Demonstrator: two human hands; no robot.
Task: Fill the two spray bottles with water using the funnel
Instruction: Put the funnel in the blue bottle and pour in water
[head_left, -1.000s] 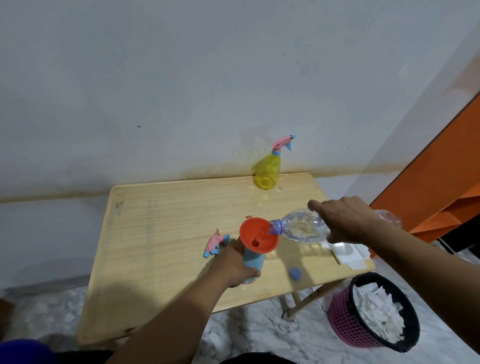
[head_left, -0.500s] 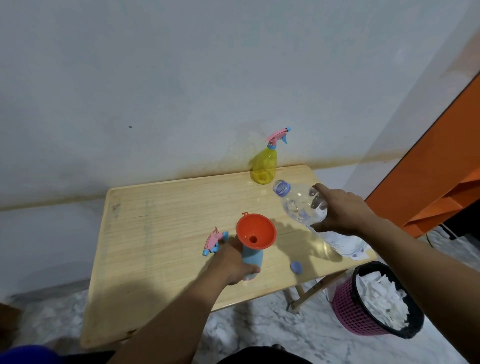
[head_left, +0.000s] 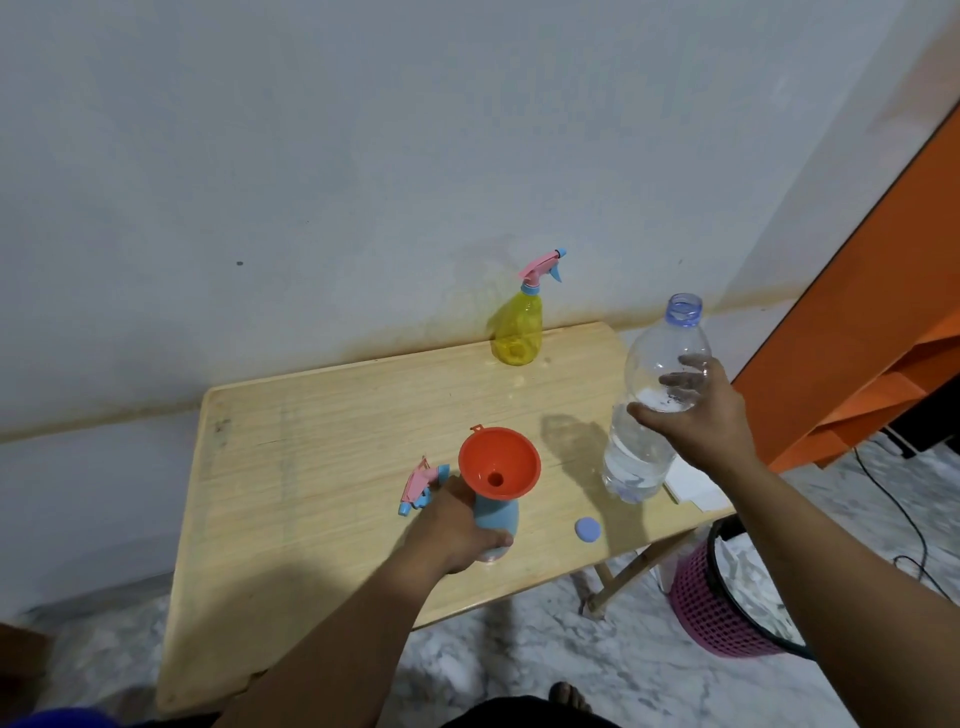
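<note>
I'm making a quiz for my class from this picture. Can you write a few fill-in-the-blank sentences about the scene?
1. The orange funnel sits in the neck of the ____ spray bottle.
2. The right hand holds the clear water bottle, which has no ____ on.
3. The yellow spray bottle stands near the ____.

Missing words: blue; cap; wall

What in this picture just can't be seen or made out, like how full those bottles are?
All in the head view:
- Water level in the blue spray bottle: hidden by the left hand and the orange funnel.
- Water level in the yellow spray bottle: too small and tinted to judge.
- Contents of the pink wastebasket: blocked by the right arm.
- White paper: partly behind the water bottle in the right hand.
</note>
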